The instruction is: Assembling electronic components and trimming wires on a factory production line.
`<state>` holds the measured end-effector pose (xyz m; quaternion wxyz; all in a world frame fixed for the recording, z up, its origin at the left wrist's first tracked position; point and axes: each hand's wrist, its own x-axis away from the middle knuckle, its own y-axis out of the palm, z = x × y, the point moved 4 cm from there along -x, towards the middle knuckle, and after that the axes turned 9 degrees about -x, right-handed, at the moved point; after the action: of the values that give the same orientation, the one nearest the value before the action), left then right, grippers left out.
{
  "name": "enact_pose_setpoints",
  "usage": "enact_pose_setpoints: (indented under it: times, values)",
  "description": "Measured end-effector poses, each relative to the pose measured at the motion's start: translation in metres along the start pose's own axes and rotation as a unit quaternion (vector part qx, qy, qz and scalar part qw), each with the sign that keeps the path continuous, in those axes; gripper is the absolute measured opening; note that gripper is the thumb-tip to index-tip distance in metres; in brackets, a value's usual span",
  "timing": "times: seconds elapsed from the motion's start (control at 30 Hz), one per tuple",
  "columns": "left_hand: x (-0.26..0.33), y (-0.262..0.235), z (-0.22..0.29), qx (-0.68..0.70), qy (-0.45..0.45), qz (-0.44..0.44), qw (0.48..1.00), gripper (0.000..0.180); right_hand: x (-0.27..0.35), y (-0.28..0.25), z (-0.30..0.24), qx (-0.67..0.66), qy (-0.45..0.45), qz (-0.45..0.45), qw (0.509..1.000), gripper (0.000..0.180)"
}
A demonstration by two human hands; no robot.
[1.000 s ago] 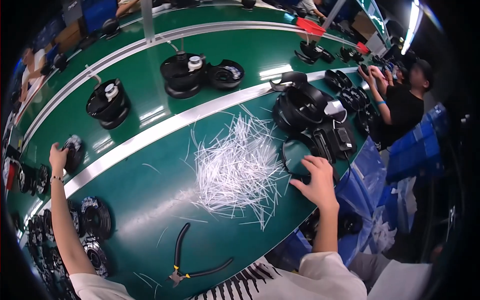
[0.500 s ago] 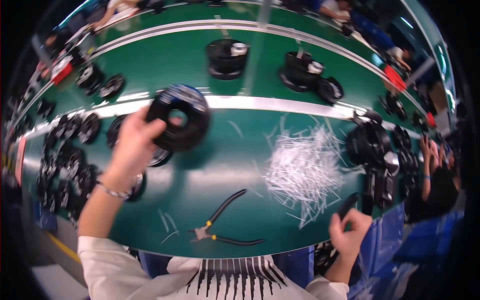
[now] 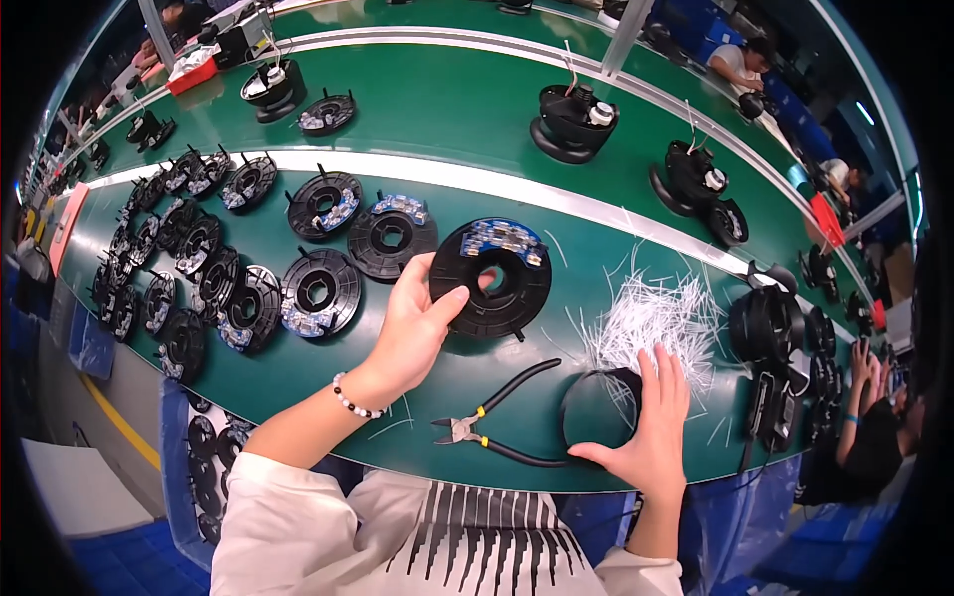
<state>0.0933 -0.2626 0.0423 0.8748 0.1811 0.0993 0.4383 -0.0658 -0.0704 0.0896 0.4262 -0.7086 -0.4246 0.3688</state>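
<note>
Here's the big one, the green table (image 3: pixel 457 372), its near edge curving past the person's waist, a pale metal rail along its far edge. Over its left end spreads a crowd of black round parts (image 3: pixel 196 243), many showing blue circuit boards. Right of the middle, between far and near edges, lies a loose heap of white strips (image 3: pixel 664 320). And there, by the far right corner, sits a black housing (image 3: pixel 765 323). Down at the near edge, about midway along, the cutters (image 3: pixel 463 430) lie flat, black handles spread, tips pointing to the left end. Now the left hand (image 3: pixel 412 323): fingers closed on a black disc (image 3: pixel 522 293), thumb on its face, holding it tilted above the table's middle. Smaller still, a black ring (image 3: pixel 624 379) over the near edge, right of the cutters; the right hand (image 3: pixel 651 427) has it, fingers wide, thumb at the lower rim. On the disc's upper part, a blue circuit board (image 3: pixel 505 241); on the left wrist, a beaded bracelet (image 3: pixel 355 405).
</note>
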Motion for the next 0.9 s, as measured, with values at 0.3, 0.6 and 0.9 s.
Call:
enact_pose_setpoints:
  times: [0.3,0.6,0.9]
  values:
    - [-0.007,-0.007,-0.003,0.076,-0.084,0.037,0.993,0.022,0.005,0.011,0.000,-0.044,0.006,-0.104,0.994,0.114]
    - [0.002,-0.007,-0.022,0.104,-0.164,0.039,0.980,0.029,-0.059,0.000,-0.021,-0.389,-0.082,0.035,0.917,0.105]
    - [0.008,0.006,-0.012,0.219,-0.210,-0.066,0.951,0.059,-0.088,0.047,-0.081,-0.298,-0.168,0.002,0.940,0.112]
